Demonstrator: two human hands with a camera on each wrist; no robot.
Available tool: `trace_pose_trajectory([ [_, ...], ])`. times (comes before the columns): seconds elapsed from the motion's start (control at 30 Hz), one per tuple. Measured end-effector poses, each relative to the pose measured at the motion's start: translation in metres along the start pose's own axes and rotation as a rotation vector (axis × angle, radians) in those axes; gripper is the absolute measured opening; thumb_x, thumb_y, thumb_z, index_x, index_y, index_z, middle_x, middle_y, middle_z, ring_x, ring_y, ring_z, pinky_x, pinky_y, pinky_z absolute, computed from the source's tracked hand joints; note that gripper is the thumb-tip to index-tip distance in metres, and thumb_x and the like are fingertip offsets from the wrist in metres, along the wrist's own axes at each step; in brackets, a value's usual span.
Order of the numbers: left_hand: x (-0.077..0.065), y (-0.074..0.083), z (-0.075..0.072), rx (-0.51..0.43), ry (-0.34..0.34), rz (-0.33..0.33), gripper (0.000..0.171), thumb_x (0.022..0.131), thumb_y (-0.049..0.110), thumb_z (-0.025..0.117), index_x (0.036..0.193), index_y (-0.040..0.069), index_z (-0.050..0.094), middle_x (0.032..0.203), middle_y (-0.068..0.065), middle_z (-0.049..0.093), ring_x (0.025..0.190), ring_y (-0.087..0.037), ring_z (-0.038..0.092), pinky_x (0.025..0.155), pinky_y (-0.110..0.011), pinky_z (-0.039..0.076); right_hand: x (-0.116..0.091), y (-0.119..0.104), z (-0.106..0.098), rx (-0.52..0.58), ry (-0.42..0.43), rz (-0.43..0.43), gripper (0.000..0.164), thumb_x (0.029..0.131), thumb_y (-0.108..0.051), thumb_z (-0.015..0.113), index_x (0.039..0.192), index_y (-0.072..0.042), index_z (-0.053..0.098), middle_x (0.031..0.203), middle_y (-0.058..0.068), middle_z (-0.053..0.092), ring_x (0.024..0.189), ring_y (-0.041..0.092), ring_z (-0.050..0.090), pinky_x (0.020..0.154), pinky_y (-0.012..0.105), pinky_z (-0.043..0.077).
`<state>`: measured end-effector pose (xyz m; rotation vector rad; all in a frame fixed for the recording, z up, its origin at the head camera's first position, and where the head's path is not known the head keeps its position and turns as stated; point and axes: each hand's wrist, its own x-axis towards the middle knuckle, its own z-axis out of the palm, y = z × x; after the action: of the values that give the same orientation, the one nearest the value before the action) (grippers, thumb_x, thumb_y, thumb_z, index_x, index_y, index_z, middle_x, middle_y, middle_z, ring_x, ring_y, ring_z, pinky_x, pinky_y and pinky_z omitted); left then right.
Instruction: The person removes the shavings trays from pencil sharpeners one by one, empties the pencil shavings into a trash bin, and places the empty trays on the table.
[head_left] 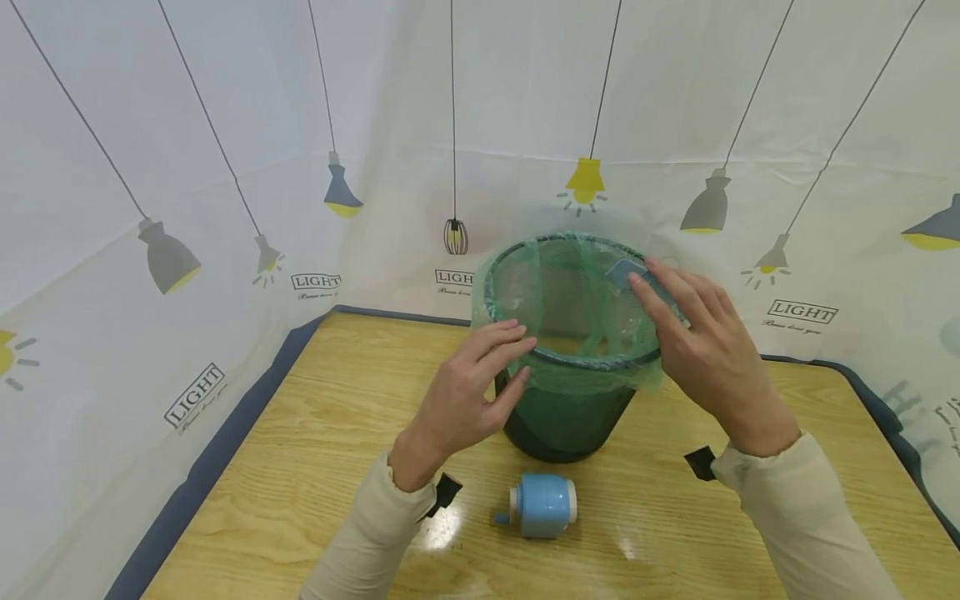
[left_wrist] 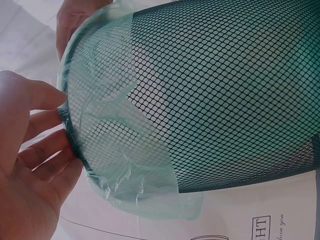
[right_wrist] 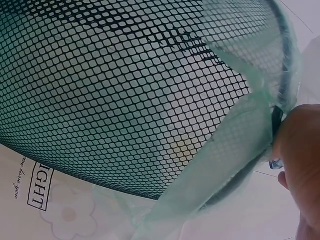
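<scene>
A mesh waste bin [head_left: 567, 429] stands upright, lined with a thin green plastic bag [left_wrist: 125, 175] whose top is folded outward over the rim. My left hand [head_left: 480, 375] is at the left front of the rim, its fairly straight fingertips touching the bag-covered edge. At the right side of the rim, my right hand [head_left: 708, 350] pinches a small blue translucent piece [head_left: 624, 271] with bent thumb and fingers. Only a bit of that blue piece [right_wrist: 276, 164] shows under the hand in the right wrist view; its kind cannot be told.
In front of the bin, a small blue cylindrical container [head_left: 543, 506] with white ends lies on its side on the wooden table [head_left: 300, 467]. White sheeting [head_left: 405, 100] printed with hanging lamps encloses the back and sides. Dark edging [head_left: 217, 450] borders the tabletop.
</scene>
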<state>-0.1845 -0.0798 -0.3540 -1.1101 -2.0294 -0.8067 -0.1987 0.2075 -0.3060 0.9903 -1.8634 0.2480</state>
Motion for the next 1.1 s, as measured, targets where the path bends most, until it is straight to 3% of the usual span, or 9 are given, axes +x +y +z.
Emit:
trace_pose_trajectory([
  [0.2,0.0001,0.0009,-0.0004,0.002,-0.005,-0.005,0.032,0.090,0.007,0.070,0.120,-0.002,0.067,0.125,-0.016,0.063,0.126,-0.029,0.055,0.111,-0.033,0.042,-0.0007,-0.0001,-0.0002,-0.014,0.008,0.041,0.036,0.107,-0.008,0.038,0.135,0.005,0.056,0.139,0.027,0.050,0.114,0.048,0.053,0.092,0.056,0.044],
  [0.27,0.0000,0.0010,-0.0005,0.003,-0.006,-0.006,0.032,0.090,0.007,0.070,0.120,-0.002,0.067,0.125,-0.016,0.062,0.127,-0.029,0.055,0.111,-0.033,0.042,-0.0017,0.0001,-0.0008,-0.011,0.009,0.056,0.035,0.103,-0.003,0.043,0.135,0.005,0.055,0.139,0.027,0.050,0.115,0.048,0.053,0.091,0.056,0.044],
  [0.47,-0.0005,0.0008,0.0001,0.009,-0.006,-0.003,0.032,0.089,0.007,0.070,0.120,-0.002,0.067,0.126,-0.016,0.062,0.127,-0.029,0.055,0.111,-0.033,0.042,-0.0044,0.0012,-0.0025,-0.011,-0.005,0.079,0.067,0.073,0.018,0.068,0.137,0.005,0.054,0.140,0.028,0.049,0.116,0.050,0.052,0.091,0.058,0.044],
  [0.53,-0.0006,0.0006,0.0003,0.010,-0.006,-0.001,0.032,0.089,0.007,0.070,0.120,-0.002,0.067,0.126,-0.016,0.062,0.127,-0.029,0.055,0.111,-0.033,0.042,-0.0048,0.0016,-0.0028,-0.012,-0.020,0.084,0.072,0.069,0.018,0.071,0.138,0.005,0.053,0.141,0.029,0.048,0.117,0.050,0.052,0.092,0.058,0.044],
  [1.1,-0.0010,0.0004,0.0002,0.014,-0.014,-0.009,0.034,0.090,0.009,0.070,0.122,-0.002,0.066,0.127,-0.016,0.062,0.127,-0.029,0.054,0.111,-0.034,0.042,-0.0068,-0.0001,-0.0063,0.031,-0.056,0.160,0.081,0.069,0.015,0.075,0.144,0.004,0.046,0.146,0.029,0.043,0.122,0.049,0.049,0.096,0.055,0.041],
])
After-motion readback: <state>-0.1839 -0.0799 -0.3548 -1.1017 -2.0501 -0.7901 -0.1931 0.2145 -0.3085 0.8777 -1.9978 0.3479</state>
